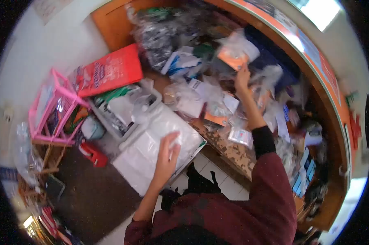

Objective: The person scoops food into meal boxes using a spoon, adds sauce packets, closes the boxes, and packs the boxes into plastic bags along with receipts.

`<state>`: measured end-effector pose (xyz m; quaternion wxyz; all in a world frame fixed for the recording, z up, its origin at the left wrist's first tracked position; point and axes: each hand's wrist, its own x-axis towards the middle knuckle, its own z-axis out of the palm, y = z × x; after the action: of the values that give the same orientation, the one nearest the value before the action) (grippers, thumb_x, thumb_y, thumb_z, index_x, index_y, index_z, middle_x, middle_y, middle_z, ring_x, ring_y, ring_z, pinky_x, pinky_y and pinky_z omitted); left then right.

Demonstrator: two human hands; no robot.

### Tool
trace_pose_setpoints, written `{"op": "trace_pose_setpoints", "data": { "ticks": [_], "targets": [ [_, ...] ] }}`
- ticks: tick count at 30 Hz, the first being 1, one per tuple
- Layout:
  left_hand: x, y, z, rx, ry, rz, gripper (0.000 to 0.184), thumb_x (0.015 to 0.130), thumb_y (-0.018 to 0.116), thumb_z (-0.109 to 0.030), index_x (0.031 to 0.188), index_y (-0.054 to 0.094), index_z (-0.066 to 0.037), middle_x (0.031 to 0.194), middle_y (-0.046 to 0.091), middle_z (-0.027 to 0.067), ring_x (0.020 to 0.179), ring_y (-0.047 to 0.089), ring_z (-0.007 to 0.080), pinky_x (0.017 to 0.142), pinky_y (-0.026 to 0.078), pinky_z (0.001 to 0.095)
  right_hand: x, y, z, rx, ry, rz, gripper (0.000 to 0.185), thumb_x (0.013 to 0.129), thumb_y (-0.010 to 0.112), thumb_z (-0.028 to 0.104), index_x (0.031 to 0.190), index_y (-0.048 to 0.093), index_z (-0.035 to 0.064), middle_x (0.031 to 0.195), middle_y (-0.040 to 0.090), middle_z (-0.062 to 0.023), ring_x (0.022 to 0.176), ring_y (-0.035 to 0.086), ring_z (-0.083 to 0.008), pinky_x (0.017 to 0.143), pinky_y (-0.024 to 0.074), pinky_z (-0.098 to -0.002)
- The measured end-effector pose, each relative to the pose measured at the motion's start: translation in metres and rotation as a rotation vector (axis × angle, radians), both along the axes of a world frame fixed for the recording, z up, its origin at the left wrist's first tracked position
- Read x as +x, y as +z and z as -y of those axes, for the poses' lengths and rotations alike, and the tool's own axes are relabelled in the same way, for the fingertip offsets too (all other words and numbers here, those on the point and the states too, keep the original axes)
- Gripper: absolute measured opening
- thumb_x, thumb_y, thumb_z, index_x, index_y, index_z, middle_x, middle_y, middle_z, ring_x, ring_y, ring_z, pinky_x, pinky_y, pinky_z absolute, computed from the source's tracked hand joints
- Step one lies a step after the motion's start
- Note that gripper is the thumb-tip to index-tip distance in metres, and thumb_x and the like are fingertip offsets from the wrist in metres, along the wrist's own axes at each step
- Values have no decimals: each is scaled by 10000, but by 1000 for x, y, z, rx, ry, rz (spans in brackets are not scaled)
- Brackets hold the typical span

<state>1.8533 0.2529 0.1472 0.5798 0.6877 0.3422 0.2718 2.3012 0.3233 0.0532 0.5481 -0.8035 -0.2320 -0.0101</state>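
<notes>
My right hand [242,77] reaches up to the far pile, its fingers closed on the edge of an orange packet [232,57] wrapped in clear plastic. My left hand [167,157] is slightly blurred, its fingers apart and nothing in it, above white plastic sheeting [141,149]. That sheeting lies over a flat surface in front of me. Between the hands lie clear plastic bags [184,100], another orange packet [217,118] and a small clear packet [240,136].
A red bag [111,71] lies behind a grey bin [123,132] filled with plastic and papers. At left stand a pink basket [55,136] and a red tape dispenser [92,154]. A curved wooden edge [333,110] bounds the heap at right.
</notes>
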Motion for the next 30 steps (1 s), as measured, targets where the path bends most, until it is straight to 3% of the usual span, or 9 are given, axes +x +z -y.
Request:
{"op": "trace_pose_setpoints", "data": {
  "ticks": [5,8,10,12,14,18,19,21,30],
  "targets": [
    [-96,-77,83,-265,270,-174,240,899,458,-164,1105,525,-61,1121,498,112,1016,520,216,817,442,325,68,-61,-53,389,263,-548,513,860,508,233,1318,286,170,1173,457,-109,988,506,-309,787,469,-503],
    [-151,-101,142,-325,566,-348,200,911,436,-162,1007,567,-45,924,601,85,874,581,180,720,457,307,66,-61,-62,18,283,-125,467,834,556,247,1232,374,85,1119,492,-154,979,514,-304,814,443,-460],
    [-181,-107,169,-376,699,-416,201,915,429,-161,1003,565,-42,908,610,85,862,588,180,716,460,305,33,-34,-56,-299,133,534,453,816,588,256,1175,432,28,1083,514,-184,974,520,-300,831,426,-431],
    [-204,-121,193,-410,870,-429,203,920,413,-154,987,563,-35,894,626,99,849,607,181,713,467,299,-55,21,-48,-175,72,1045,453,799,620,266,1118,491,-29,1046,537,-214,968,525,-297,849,409,-403],
    [-230,-152,219,-425,951,-526,171,896,456,-141,989,560,-43,869,635,84,820,619,185,706,484,299,-185,63,-30,35,528,811,315,826,587,206,1032,569,-31,1103,521,-216,1029,485,-293,934,342,-382],
    [-293,-192,254,-281,963,-811,160,817,476,-123,912,587,-58,840,629,141,811,609,304,683,486,392,-375,2,54,-428,1773,54,134,768,551,12,901,564,6,879,583,-154,843,567,-253,764,442,-355],
    [-315,-197,262,-294,966,-905,164,806,476,-138,903,592,-74,841,624,142,805,599,326,681,480,404,-409,-23,71,-342,1904,250,127,793,514,51,898,564,-2,892,572,-190,862,553,-322,766,443,-377],
    [-366,-185,265,-244,1083,-931,167,813,466,-173,896,592,-100,823,619,143,769,588,355,665,474,423,-445,-71,77,-485,1921,529,26,762,533,-8,740,519,-7,857,565,-181,794,545,-346,674,439,-406],
    [-756,-128,270,-68,1565,-905,246,842,451,-219,899,592,-25,739,648,121,678,635,235,624,486,365,-508,-109,63,-859,1806,824,132,682,615,140,684,507,63,620,553,-143,614,559,-344,546,434,-438]
  ]
}}
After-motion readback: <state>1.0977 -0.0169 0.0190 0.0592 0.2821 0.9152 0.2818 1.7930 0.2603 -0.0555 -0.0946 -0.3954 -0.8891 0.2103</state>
